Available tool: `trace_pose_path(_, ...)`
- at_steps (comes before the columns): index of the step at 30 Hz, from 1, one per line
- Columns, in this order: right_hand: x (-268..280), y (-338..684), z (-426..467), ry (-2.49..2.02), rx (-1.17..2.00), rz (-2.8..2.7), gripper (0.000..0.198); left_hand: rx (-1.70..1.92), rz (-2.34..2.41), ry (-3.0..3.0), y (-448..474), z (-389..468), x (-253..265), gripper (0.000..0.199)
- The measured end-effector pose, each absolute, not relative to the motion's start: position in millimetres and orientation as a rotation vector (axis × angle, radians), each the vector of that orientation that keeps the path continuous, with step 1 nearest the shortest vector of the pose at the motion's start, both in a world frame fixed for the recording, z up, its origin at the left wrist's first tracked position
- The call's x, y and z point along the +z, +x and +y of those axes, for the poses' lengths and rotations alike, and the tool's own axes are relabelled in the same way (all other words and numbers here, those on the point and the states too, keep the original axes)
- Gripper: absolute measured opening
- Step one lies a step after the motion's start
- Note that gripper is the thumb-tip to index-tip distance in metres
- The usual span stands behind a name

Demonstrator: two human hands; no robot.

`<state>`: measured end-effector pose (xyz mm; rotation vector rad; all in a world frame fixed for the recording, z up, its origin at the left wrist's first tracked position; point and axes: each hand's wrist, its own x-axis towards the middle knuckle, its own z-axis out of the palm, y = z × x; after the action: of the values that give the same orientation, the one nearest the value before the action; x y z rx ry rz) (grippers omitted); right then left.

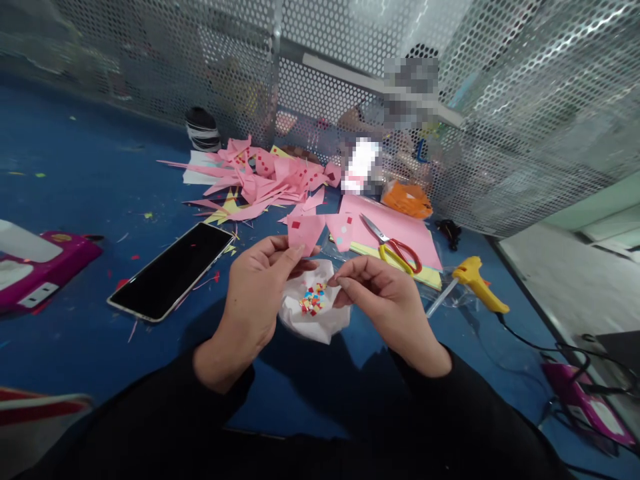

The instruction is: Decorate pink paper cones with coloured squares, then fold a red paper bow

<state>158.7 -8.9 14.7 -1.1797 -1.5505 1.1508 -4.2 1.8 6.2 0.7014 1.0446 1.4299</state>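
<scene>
My left hand (260, 287) pinches a pink paper piece (307, 235) between thumb and fingers; a red square and a few small light squares show on its two wing-like parts. To its right, my right hand (377, 297) is closed, thumb against fingertips, over the edge of a white tissue-lined dish (317, 327). Whatever it pinches is too small to name. Small red, yellow, blue and white paper bits (313, 299) lie heaped on the tissue, below and between both hands.
A phone (173, 272) lies to the left, near a purple device (45, 270). Pink paper shapes (273, 180) pile up behind. Scissors (395, 248) rest on pink sheets (420, 233). A yellow glue gun (475, 283) with a cord lies right. A perforated metal screen (325, 87) closes the back.
</scene>
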Motion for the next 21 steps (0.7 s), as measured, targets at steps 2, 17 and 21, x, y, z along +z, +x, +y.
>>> trace_pose_path(2,19.5,160.1,-15.1,-1.185,0.931,-1.644,0.005,1.377,1.028,0.752,-4.0,-0.7,6.5,0.019)
trace_pose_path(17,17.3,165.2,-16.0,-0.816,-0.692,-2.04,0.019,1.24,0.998,0.867,-6.5,-2.6,5.0,0.028)
trace_pose_path(21,12.2,161.8,-12.2,-0.707,-0.963,-1.913,0.021,1.199,0.964,0.849,-8.4,-3.9,4.6,0.026)
